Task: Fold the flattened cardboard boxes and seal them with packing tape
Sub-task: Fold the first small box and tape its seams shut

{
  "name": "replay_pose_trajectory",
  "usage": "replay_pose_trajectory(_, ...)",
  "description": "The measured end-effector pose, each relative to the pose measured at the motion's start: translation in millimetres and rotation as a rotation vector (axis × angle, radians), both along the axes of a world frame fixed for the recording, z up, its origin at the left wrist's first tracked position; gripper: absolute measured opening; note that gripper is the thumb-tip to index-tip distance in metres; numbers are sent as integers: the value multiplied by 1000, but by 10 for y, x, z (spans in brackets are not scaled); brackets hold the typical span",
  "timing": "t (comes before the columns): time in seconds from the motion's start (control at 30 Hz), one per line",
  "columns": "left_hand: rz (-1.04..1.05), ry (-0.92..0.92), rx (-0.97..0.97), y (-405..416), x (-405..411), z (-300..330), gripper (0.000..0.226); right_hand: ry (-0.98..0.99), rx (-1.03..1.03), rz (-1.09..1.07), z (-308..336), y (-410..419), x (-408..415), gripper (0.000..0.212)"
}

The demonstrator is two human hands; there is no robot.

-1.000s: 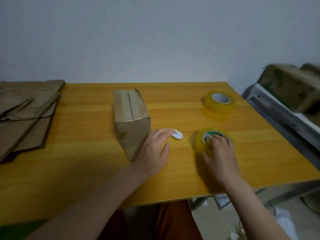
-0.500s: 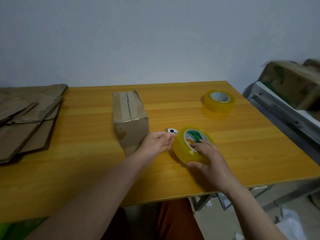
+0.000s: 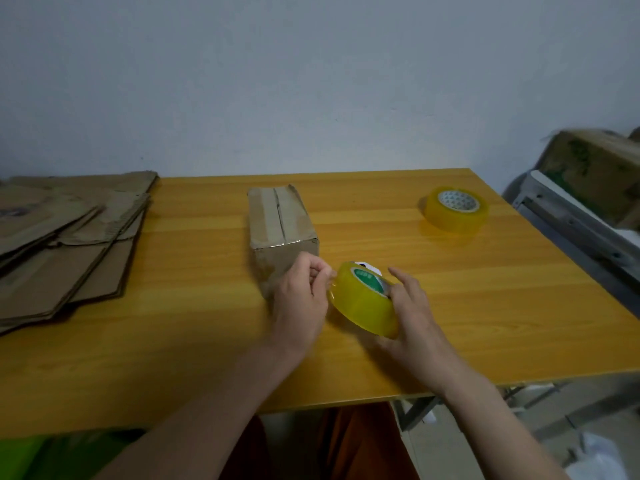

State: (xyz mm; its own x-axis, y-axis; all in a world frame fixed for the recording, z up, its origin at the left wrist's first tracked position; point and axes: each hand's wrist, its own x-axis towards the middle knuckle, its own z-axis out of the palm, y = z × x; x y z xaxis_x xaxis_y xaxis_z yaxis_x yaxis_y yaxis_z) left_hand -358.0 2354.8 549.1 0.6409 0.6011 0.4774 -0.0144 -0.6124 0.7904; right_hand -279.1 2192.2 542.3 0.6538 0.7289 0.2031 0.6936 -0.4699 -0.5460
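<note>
while the right hand [image 3: 412,313] grips a yellow packing tape roll [image 3: 363,301] lifted on edge just above the table [image 3: 485,323], fingers hooked in its core, the left hand [image 3: 304,296] pinches at the roll's rim, probably picking the tape end; strip itself too fine to tell. just behind the hands, one folded cardboard box [image 3: 280,230] sits with top flaps closed, seam looks taped. left of it a stack of flattened boxes [image 3: 65,244] waits, so most work remains. second tape roll [image 3: 455,209] lies flat at far right.

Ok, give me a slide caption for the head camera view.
Right hand holds a tape roll while the left hand picks at its edge beside a folded box.
</note>
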Motion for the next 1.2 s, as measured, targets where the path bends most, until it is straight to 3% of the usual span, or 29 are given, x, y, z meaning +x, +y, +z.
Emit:
replay_pose_trajectory(0.1, 65, -118, -38, -4, -14, 3, 6, -21, 222, -143, -14, -20, -22, 62)
replay_pose_trajectory(0.23, 81, -148, -363, -90, -69, 121, 16, 318, 695, -299, 92, 52, -87, 50)
replay_pose_trajectory(0.37, 66, -194, -637, -147, -106, 229, 15, 481, 807, -324, 81, 207, -134, 41)
replay_pose_trajectory(0.47, 40, -187, -845, -92, -161, 310, 12, 427, 806, -317, 109, 272, -150, 53)
replay_pose_trajectory(0.6, 9, -136, -1021, -53, -279, 339, 3, 407, 759, -257, 165, 335, -114, 47)
replay_pose_trajectory(0.73, 4, -98, -1113, 23, -366, 355, 18, 423, 692, -196, 158, 346, -134, 51)
replay_pose_trajectory(0.83, -31, -63, -1114, 57, -430, 343, 20, 342, 630, -180, 141, 304, -111, 61)
replay_pose_trajectory(0.93, 12, -28, -1103, 28, -451, 309, 20, 241, 595, -184, 150, 305, -94, 55)
replay_pose_trajectory(1.1, 89, -138, -1067, 76, -520, 340, 15, 97, 532, -211, 165, 294, -36, 64)
replay_pose_trajectory(1.2, 87, -143, -1013, 156, -590, 361, 11, 122, 548, -266, 142, 295, -17, 71)
